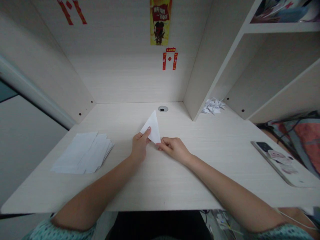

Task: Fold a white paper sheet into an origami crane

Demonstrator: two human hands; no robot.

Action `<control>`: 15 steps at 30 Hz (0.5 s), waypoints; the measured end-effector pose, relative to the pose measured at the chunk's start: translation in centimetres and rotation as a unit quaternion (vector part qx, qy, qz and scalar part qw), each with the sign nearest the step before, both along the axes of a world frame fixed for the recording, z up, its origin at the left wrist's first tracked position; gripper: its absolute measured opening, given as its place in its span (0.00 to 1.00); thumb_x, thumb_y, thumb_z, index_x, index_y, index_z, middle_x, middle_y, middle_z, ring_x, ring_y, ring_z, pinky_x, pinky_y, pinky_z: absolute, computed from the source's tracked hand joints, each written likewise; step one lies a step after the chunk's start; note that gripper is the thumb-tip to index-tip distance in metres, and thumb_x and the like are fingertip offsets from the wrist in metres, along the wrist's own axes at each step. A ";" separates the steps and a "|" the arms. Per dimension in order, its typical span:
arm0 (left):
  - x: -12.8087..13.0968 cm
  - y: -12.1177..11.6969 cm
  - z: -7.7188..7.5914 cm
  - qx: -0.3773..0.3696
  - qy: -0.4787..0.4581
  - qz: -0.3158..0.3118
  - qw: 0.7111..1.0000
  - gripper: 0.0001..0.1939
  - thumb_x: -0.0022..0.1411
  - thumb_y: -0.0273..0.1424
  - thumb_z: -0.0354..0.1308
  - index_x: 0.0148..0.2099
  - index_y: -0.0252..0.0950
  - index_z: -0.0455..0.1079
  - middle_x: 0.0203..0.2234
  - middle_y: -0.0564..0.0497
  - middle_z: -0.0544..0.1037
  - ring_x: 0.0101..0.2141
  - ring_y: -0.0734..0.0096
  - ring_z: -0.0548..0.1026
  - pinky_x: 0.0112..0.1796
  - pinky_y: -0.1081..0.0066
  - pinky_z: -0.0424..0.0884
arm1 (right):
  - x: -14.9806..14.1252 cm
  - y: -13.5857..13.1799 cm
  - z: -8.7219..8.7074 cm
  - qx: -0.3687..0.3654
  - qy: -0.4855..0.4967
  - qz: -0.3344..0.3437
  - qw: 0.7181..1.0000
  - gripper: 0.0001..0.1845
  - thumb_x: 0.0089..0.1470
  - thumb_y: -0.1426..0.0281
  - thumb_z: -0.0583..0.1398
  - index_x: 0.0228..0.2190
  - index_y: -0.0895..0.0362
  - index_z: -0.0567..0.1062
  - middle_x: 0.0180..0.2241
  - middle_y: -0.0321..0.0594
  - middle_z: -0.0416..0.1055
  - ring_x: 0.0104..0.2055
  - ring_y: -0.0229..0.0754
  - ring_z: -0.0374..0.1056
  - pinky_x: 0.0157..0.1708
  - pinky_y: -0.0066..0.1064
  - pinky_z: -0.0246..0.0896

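Note:
A white sheet of paper (153, 128), folded to a triangle with its tip pointing away from me, is held up just above the desk. My left hand (140, 144) grips its left side, thumb flat on the front face and fingers behind. At the lower right corner, my right hand (173, 147) pinches the paper between thumb and curled forefinger. The back of the folded paper is out of sight. To the left of my left arm lies a spread stack of white paper sheets (82, 153).
A pile of small folded white papers (213, 106) sits behind the upright divider (200, 93). On the right lies a tablet-like device or case with a cartoon picture (282, 163). A round cable hole (163, 109) is at the desk's back edge. Red stickers (170, 59) mark the back panel.

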State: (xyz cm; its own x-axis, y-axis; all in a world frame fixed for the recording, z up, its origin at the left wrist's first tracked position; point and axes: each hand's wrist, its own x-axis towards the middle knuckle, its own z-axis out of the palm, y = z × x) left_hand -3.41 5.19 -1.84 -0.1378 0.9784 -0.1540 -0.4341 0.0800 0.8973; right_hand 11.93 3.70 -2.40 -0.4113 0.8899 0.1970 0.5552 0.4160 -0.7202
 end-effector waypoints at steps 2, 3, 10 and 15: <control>0.1 -0.1 0.0 -0.007 -0.003 0.004 1.000 0.18 0.42 0.38 0.67 0.19 0.32 0.63 0.17 0.53 0.72 0.23 0.74 0.71 0.30 0.72 0.67 | 0.0 0.0 0.1 0.008 -0.007 0.003 1.000 0.21 0.58 0.57 0.52 0.23 0.56 0.73 0.21 0.35 0.71 0.21 0.34 0.60 0.24 0.26 0.49; 0.1 -0.1 0.1 -0.011 -0.005 0.008 1.000 0.18 0.42 0.38 0.68 0.18 0.33 0.63 0.17 0.53 0.72 0.23 0.73 0.71 0.30 0.72 0.67 | 0.1 0.0 0.2 0.013 -0.012 0.007 1.000 0.21 0.58 0.57 0.52 0.23 0.56 0.72 0.20 0.35 0.70 0.21 0.34 0.60 0.24 0.26 0.49; -1.0 1.0 0.6 -0.007 -0.029 0.058 0.998 0.15 0.48 0.38 0.65 0.32 0.32 0.70 0.31 0.48 0.77 0.33 0.72 0.75 0.37 0.71 0.70 | 0.0 -0.3 -0.2 0.103 -0.080 0.068 0.989 0.18 0.61 0.59 0.50 0.28 0.55 0.72 0.25 0.38 0.71 0.28 0.40 0.66 0.29 0.28 0.55; -0.9 1.1 0.2 0.001 0.007 0.059 0.998 0.16 0.46 0.40 0.66 0.27 0.30 0.69 0.26 0.48 0.76 0.29 0.72 0.74 0.35 0.71 0.70 | 0.3 -0.5 0.0 0.182 -0.009 -0.039 0.983 0.14 0.61 0.64 0.49 0.39 0.54 0.73 0.36 0.43 0.73 0.39 0.44 0.68 0.40 0.35 0.61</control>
